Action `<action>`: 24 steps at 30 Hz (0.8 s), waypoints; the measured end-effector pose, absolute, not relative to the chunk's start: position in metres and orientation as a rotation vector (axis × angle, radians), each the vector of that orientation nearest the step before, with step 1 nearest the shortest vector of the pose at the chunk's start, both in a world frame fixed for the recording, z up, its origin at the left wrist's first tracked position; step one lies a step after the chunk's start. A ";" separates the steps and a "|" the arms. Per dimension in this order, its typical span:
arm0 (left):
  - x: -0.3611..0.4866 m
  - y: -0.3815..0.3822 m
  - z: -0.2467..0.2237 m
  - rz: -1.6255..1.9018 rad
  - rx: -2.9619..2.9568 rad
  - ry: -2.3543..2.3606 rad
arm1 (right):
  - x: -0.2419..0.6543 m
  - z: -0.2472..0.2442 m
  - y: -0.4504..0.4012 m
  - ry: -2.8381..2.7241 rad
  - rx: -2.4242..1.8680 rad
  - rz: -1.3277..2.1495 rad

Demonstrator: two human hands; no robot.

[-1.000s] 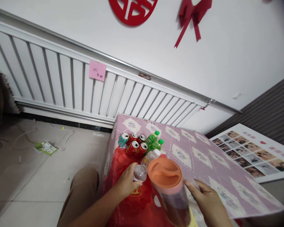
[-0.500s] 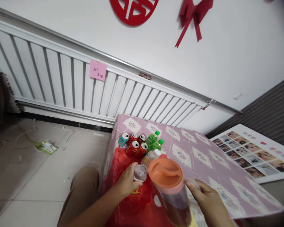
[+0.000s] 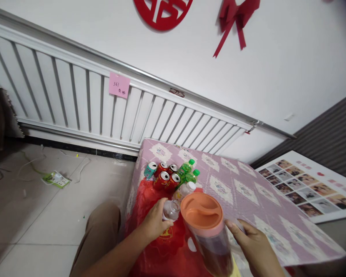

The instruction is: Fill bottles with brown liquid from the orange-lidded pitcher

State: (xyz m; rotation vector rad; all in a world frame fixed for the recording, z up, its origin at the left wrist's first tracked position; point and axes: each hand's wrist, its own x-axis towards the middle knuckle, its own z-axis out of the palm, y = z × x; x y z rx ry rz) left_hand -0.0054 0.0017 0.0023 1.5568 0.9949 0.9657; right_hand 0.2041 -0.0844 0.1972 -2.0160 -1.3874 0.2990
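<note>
My left hand point(image 3: 154, 224) is closed round a small clear bottle point(image 3: 170, 210), whose uncapped mouth tilts toward the pitcher. My right hand point(image 3: 252, 240) grips the handle of a clear pitcher point(image 3: 215, 250) with an orange lid point(image 3: 202, 211) and dark liquid inside. The pitcher's lid is close beside the bottle's mouth; whether they touch I cannot tell. Just behind stands a clear bottle with a white cap point(image 3: 187, 189). Farther back are several red cans point(image 3: 162, 180), a teal can point(image 3: 150, 169) and two green bottles point(image 3: 187, 169).
A red plastic sheet point(image 3: 150, 200) lies over part of the purple patterned mattress point(image 3: 216, 184). Behind runs a white radiator point(image 3: 83, 96) with a pink note point(image 3: 119, 85). A photo board point(image 3: 308, 184) leans at right. On the floor at left lies a power strip point(image 3: 57, 180) with cables.
</note>
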 end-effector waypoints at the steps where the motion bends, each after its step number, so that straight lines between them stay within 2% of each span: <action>1: -0.005 0.002 0.002 0.970 1.559 0.997 | 0.203 0.197 -0.084 -1.387 -2.012 0.297; 24: -0.005 0.002 0.000 0.957 1.571 1.008 | 0.197 0.193 -0.083 -1.386 -1.994 0.332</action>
